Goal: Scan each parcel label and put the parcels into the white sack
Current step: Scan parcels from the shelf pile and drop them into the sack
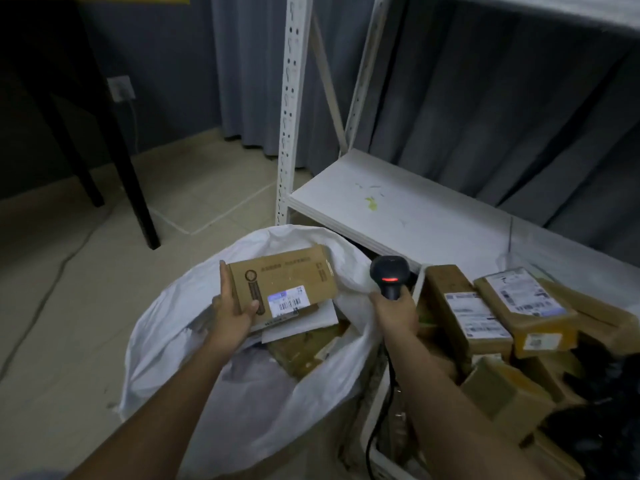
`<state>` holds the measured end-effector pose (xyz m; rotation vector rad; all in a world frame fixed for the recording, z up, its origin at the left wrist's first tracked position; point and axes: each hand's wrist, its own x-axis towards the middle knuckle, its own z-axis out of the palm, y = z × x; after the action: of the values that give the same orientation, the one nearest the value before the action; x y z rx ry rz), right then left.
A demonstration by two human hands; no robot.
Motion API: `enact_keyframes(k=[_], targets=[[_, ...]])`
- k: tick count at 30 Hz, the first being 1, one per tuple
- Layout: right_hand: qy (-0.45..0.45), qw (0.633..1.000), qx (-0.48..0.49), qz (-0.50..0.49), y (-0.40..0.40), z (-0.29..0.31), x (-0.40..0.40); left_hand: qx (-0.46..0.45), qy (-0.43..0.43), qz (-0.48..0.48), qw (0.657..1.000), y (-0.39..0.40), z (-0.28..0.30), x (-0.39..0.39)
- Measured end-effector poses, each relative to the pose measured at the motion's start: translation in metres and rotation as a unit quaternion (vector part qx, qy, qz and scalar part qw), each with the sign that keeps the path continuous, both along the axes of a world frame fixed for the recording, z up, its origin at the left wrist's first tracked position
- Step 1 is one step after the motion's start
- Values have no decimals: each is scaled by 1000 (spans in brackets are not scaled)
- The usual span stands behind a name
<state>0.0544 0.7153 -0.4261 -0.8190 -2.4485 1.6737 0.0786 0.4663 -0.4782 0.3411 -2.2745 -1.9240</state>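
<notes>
My left hand (231,310) grips the left end of a flat brown cardboard parcel (284,278) and holds it over the open mouth of the white sack (194,306). The parcel's white barcode label (286,302) faces up and glows bluish. My right hand (396,311) grips the handle of a black barcode scanner (389,273), whose red light is on; it points toward the parcel from the right. Inside the sack lie other parcels, a brown box (301,355) and a white envelope (304,323).
Several brown labelled parcels (485,313) are piled on the lower right beside the sack. A white metal shelf (398,209) with slotted posts stands behind. The scanner's black cable (377,427) hangs down. A dark table leg (117,150) and tiled floor lie to the left.
</notes>
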Motion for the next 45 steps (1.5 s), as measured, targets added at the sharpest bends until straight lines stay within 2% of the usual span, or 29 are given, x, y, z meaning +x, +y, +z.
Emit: enact_keyframes(k=[2,5,7,9,10,12,15,19,23,25,27,28,30,32,35,38,41,43,45], targets=[[-20,999,24,13,-3,-16,-13,20,-19,-6,1000,1,-22,-12],[-3,1000,5,3,-8,-30,-26,-42,-46,-8,998,10,-47,-30],[37,999,-14,-11,-9,-28,-29,-152,-82,-6,985,23,-51,-41],[82,996,-29,-23,-6,-19,-28,-295,-108,13,949,32,-56,-49],[98,994,-37,-28,-4,-14,-25,-359,-103,14,928,35,-63,-54],[128,990,-56,-27,-1,-4,-21,-433,-81,-33,897,38,-73,-63],[144,988,-53,-14,-4,-1,-18,-444,-94,-87,887,47,-86,-78],[142,989,-39,-20,-11,-5,-13,-520,-112,-117,838,67,-82,-90],[172,983,-37,-54,-1,14,-3,-530,-194,-120,817,61,-80,-100],[184,980,-46,-65,9,24,0,-558,-192,-123,798,55,-79,-104],[157,984,-61,-56,17,24,1,-580,-178,-147,781,56,-76,-105],[131,988,-67,-46,21,20,1,-562,-183,-171,788,58,-72,-103],[70,994,-74,-32,28,14,7,-466,-222,-237,823,64,-60,-96],[29,996,-84,-29,38,13,18,-421,-214,-284,834,71,-39,-88],[24,991,-120,-50,59,21,41,-463,-63,-236,852,90,2,-77],[26,991,-109,-79,91,30,62,-408,59,-195,890,126,56,-60],[52,988,-89,-116,131,43,80,-353,144,-217,899,178,100,-48],[75,983,-75,-153,160,52,89,-317,156,-249,902,220,115,-44],[96,974,-75,-189,190,62,91,-274,121,-277,913,263,119,-42]])
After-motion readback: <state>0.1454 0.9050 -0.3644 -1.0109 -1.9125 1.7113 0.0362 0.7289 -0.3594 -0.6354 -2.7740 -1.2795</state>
